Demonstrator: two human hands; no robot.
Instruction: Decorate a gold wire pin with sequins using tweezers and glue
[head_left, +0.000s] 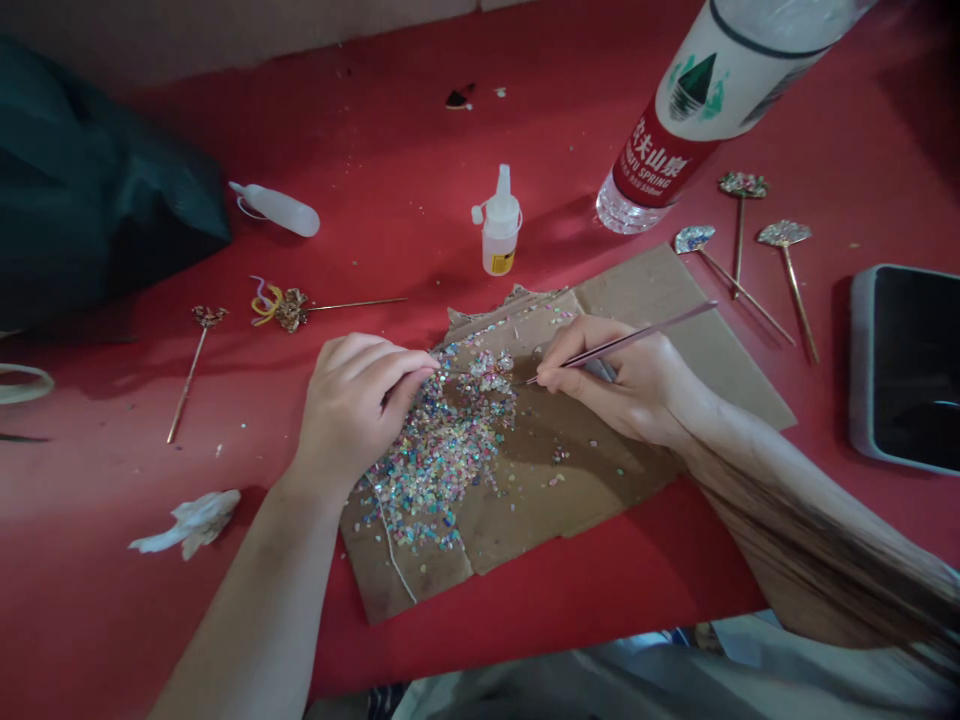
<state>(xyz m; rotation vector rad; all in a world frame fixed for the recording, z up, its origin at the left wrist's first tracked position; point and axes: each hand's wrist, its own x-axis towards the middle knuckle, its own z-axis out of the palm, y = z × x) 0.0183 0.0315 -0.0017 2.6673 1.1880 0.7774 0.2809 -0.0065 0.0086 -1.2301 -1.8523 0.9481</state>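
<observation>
Fingers (pixel 397 365) of left hand (pixel 352 410) above sequin flakes (pixel 442 450), right hand (pixel 630 385) holding tweezers (pixel 622 345)

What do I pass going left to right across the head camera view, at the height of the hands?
Decorated stick → left hand → glitter pile → right hand → dark screen device

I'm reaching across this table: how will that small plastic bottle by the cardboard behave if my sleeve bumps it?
The small plastic bottle stands upright on a narrow base with a nozzle, so it would probably tip easily. It looks light, and its rounded sides suggest it could roll once down.
</observation>
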